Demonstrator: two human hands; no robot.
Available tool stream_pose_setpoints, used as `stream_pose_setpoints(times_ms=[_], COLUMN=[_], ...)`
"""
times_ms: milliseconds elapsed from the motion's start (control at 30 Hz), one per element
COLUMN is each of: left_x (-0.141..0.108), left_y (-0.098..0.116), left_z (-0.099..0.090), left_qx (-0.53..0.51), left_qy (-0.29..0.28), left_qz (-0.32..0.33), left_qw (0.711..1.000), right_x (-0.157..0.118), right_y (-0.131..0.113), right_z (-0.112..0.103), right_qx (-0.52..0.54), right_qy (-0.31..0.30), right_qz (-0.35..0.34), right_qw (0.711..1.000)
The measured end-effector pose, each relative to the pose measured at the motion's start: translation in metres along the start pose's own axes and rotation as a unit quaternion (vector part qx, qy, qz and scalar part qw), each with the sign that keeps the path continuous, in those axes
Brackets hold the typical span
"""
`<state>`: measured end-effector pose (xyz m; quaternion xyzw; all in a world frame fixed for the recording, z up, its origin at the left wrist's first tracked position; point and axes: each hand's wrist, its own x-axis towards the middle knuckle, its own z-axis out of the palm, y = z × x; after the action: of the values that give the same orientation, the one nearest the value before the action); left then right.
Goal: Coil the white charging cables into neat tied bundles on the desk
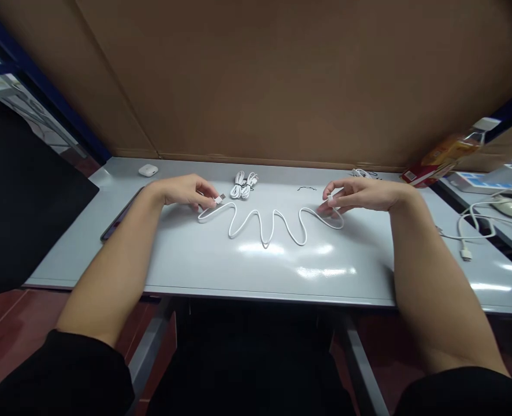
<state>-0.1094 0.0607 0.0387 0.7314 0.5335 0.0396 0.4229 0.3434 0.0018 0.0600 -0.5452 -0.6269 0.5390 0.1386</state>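
Observation:
A white USB cable [260, 222] lies in a zigzag on the grey table [221, 271] between my hands. My left hand [190, 192] pinches it by the USB plug end, the metal tip pointing right. At the other end, my right hand [353, 195] has the white connector between thumb and fingers. Beyond the zigzag sit two coiled white cables [244, 185], each bound with a dark tie. A loose dark twist tie [307, 188] rests near my right fingers.
Behind the left hand lies a white earbud case [148, 170]. A phone [116, 222] is partly under my left forearm. At right are a bottle [453, 151], another cable coil [362, 173], a loose cable [466, 252] and a white mouse [511, 207]. A brown panel [256, 81] closes the back.

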Motion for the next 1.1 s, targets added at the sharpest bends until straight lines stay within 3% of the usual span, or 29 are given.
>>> stream_pose_setpoints(times_ms=[233,400,467,567,667,800,933,1100], left_x=[0.005,0.017,0.02,0.019,0.014,0.008,0.008,0.009], left_y=[0.025,0.041,0.047,0.056,0.065,0.07,0.07,0.069], left_z=[0.035,0.072,0.085,0.1,0.109,0.118,0.123,0.117], left_qx=[-0.024,-0.086,-0.103,-0.117,-0.093,0.044,0.113,0.092], left_qy=[-0.036,0.039,0.064,0.082,0.087,0.131,0.159,0.145], left_qz=[0.025,0.063,0.071,0.114,0.16,0.249,0.291,0.289], left_qw=[0.999,0.994,0.99,0.983,0.979,0.958,0.937,0.942], right_x=[0.013,0.034,0.041,0.049,0.056,0.06,0.06,0.052], right_y=[0.002,-0.004,-0.008,-0.01,-0.01,-0.008,-0.008,-0.011], right_z=[0.009,0.037,0.053,0.075,0.092,0.101,0.101,0.099], right_qx=[-0.019,-0.076,-0.111,-0.176,-0.226,-0.248,-0.245,-0.263], right_qy=[-0.029,-0.039,-0.015,0.067,0.134,0.197,0.182,0.195], right_qz=[-0.018,-0.06,-0.088,-0.154,-0.194,-0.191,-0.191,-0.223], right_qw=[0.999,0.995,0.99,0.97,0.945,0.929,0.933,0.918])
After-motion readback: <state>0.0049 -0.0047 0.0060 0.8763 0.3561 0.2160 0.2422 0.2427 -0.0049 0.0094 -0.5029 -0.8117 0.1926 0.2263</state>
